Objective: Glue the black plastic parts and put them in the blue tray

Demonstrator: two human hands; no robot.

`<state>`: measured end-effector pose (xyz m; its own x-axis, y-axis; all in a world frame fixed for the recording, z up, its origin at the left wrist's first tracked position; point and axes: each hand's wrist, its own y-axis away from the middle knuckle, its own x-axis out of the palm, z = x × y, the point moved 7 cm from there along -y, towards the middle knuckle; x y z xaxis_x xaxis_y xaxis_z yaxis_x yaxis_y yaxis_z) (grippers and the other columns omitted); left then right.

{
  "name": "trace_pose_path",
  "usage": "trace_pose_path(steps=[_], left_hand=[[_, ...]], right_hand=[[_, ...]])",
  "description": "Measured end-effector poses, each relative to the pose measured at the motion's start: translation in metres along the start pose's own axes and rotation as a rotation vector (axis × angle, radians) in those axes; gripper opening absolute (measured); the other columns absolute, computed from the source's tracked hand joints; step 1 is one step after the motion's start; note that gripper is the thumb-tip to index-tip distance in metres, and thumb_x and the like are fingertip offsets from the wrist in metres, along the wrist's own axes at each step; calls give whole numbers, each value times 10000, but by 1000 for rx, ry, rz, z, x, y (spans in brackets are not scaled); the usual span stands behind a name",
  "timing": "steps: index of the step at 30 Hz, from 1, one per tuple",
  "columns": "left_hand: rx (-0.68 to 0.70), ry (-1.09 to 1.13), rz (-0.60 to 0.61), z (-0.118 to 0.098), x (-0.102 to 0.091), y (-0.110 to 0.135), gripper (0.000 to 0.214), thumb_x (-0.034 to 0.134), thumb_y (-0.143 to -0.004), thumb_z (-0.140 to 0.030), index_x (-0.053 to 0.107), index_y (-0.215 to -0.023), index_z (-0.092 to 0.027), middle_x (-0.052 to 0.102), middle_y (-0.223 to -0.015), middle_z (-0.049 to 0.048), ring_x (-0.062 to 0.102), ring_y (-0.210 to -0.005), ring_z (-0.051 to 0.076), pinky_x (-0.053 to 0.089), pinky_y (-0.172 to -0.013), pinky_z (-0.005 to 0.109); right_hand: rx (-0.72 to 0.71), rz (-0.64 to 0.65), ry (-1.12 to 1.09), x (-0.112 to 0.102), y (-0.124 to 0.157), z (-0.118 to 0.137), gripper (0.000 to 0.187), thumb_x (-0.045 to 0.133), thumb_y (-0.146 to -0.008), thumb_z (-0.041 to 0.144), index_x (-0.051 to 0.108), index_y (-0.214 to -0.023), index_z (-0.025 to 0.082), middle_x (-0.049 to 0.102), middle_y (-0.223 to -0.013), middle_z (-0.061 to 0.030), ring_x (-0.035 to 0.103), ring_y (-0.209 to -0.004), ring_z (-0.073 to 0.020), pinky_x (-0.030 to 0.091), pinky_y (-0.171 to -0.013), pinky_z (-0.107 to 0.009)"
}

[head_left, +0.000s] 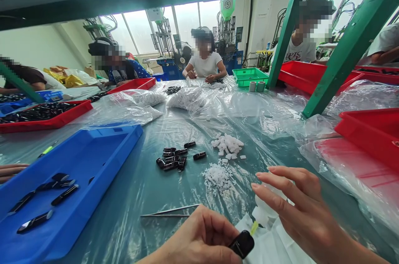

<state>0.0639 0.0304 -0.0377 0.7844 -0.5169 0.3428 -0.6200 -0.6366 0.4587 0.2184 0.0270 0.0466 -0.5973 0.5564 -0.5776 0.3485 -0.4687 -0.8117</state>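
Pinched between the fingers and thumb of my left hand is a small glossy black case. A yellow-green strip sticks up beside its end. My right hand hovers to the right with its fingers stretched out, over crumpled white sheets. A pair of metal tweezers lies just beyond my left hand. Farther off are several black cases in a loose heap, a pile of white blocks and a pile of tiny white bits.
A blue tray with several black pieces stands at left. Red trays and a slanted green post are at right. Filled plastic bags and a green basket lie farther back. Co-workers sit around the plastic-covered table.
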Motion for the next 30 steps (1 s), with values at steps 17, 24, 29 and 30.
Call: trace_pose_path(steps=[17,24,29,30], left_hand=[[-11,19,-18,3,0,0,187,768,-566,-175,744,-745,-129,594,-574,-20,448,-482,34,300,-460,138],[-20,18,11,1,2,1,235,762,-604,-222,749,-804,-99,663,-699,49,528,-558,61,367,-547,154],[-7,12,56,-8,7,2,226,748,-649,-230,753,-825,-87,625,-658,32,461,-533,38,319,-510,142],[4,15,58,-9,8,2,228,756,-644,-238,755,-817,-90,614,-638,23,441,-513,29,306,-491,137]], right_hand=[[-8,15,-61,5,5,2,316,386,-915,16,670,-964,146,668,-989,-84,510,-1020,-236,364,-831,-424],[-5,28,-52,5,5,-2,323,388,-896,-10,657,-979,148,657,-1001,-82,500,-1035,-233,362,-832,-416],[-22,52,-25,6,5,-3,303,415,-889,-9,644,-1009,148,648,-1013,-92,494,-1041,-246,366,-825,-427],[-8,34,-26,6,4,-4,300,419,-883,-18,644,-998,143,650,-999,-94,497,-1032,-246,367,-821,-428]])
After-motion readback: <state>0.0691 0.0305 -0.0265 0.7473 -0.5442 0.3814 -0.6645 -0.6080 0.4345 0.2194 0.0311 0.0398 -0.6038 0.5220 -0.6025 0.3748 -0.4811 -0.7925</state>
